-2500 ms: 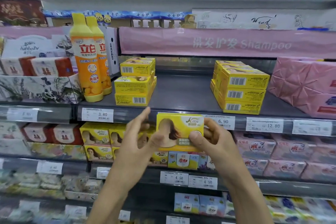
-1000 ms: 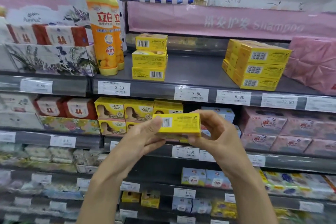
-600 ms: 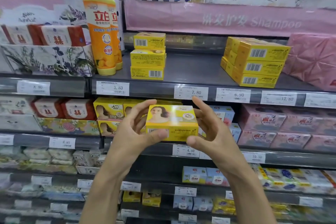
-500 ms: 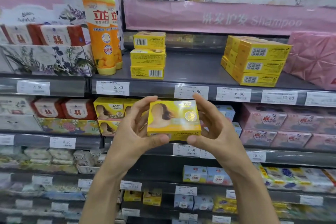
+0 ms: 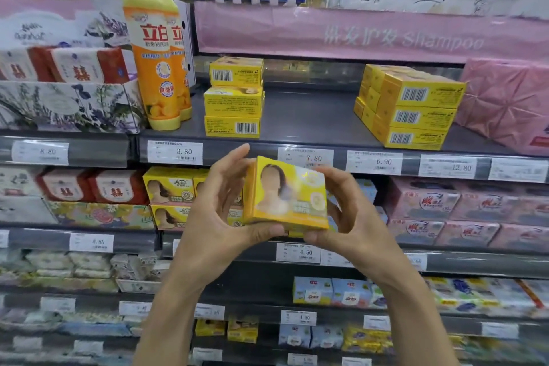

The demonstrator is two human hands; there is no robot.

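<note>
At the centre of the frame, we hold a yellow box in both hands in front of shop shelves. Our left hand grips its left end, thumb pressed under the bottom edge, fingers curled behind and mostly hidden. Our right hand grips the right end the same way, with the thumb below and the fingertips out of sight behind the box. The box is tilted, its front showing a woman's portrait, and its small print is too blurred to read.

Behind our left hand, a row of matching yellow boxes is partly covered. Just above the hands runs a shelf edge with price tags. On that shelf, a stack of three yellow boxes stands upper centre. A larger stack stands to the right, with two orange bottles to the left. A pink banner crosses the upper right, its lettering faint. A pink package is cut off by the right edge. The lower shelves are blurred.
</note>
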